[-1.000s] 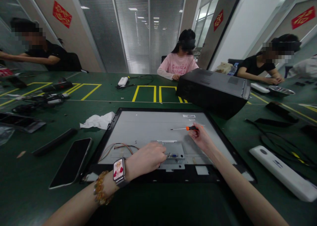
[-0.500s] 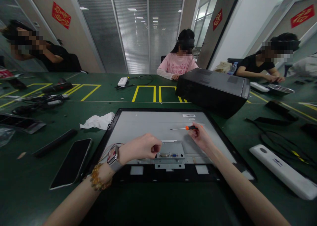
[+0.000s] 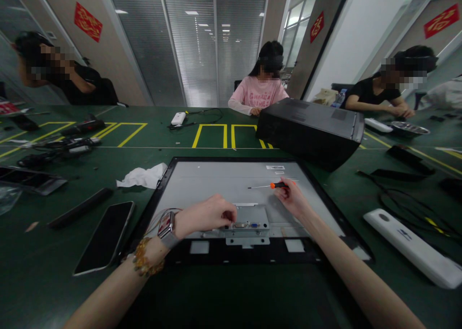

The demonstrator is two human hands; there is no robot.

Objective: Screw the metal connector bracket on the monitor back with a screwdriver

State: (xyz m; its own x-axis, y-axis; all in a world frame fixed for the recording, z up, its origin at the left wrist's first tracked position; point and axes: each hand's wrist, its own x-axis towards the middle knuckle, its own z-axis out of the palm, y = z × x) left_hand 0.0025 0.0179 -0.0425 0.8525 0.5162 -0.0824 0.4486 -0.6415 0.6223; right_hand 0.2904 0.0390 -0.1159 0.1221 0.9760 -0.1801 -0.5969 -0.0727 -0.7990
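Observation:
A display panel (image 3: 216, 175) with a grey metal back and black frame lies flat on the green table before me. On its near middle sits a metal bracket (image 3: 249, 216) bearing a white and a blue video port (image 3: 255, 225). My left hand (image 3: 211, 212), with a watch and a beaded bracelet on its wrist, is at the bracket's left end, fingertips pinched together beside the ports. Whatever they pinch is hidden. My right hand (image 3: 290, 196) grips the orange-and-black handle of a screwdriver (image 3: 277, 185) above the panel, its shaft pointing left.
Left of the panel lie a smartphone (image 3: 104, 237), a dark bar (image 3: 81, 208) and crumpled tissue (image 3: 142, 176). A large black casing (image 3: 310, 127) stands behind it to the right. A white power bank (image 3: 411, 247) and cables lie at right. Three people sit across the table.
My left fingers have turned and extended slightly towards the ports, the thumb and fingertips now showing at the bracket. My right hand and the screwdriver have barely moved.

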